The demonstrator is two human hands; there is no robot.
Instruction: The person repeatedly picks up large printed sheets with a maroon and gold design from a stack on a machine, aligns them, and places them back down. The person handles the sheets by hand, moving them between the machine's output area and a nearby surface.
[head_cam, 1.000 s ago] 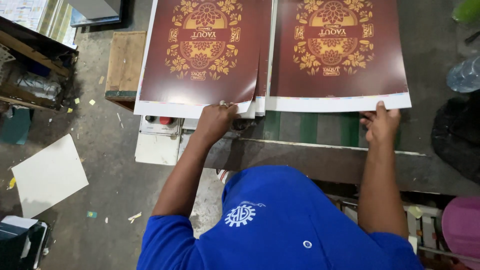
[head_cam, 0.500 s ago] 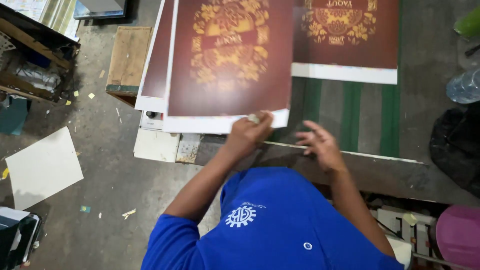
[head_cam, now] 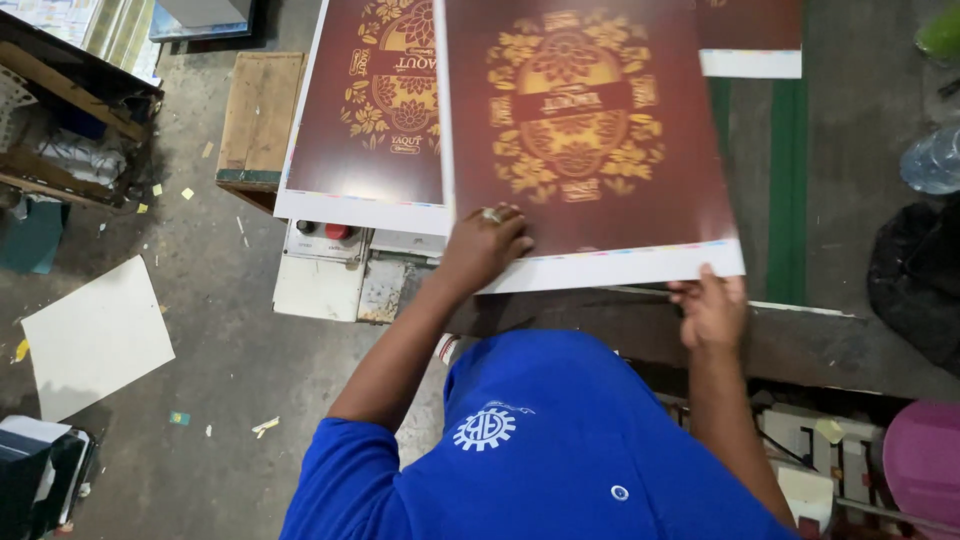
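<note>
A large maroon printed sheet with a gold flower emblem and a white border lies in front of me on the work table. My left hand, wearing a ring, presses flat on its near left corner. My right hand grips the near right edge of the same sheet. Under its left side lies a stack of like maroon sheets. Another maroon sheet sits at the far right of the table.
A control box with a red button sits below the left stack. A wooden crate stands left of it. A white board lies on the floor. A plastic bottle, black bag and pink stool are on the right.
The top sheet has slid right, off the left stack and toward the table's middle. My right hand has moved right and taken the sheet's near right edge; the left hand stays on it.
</note>
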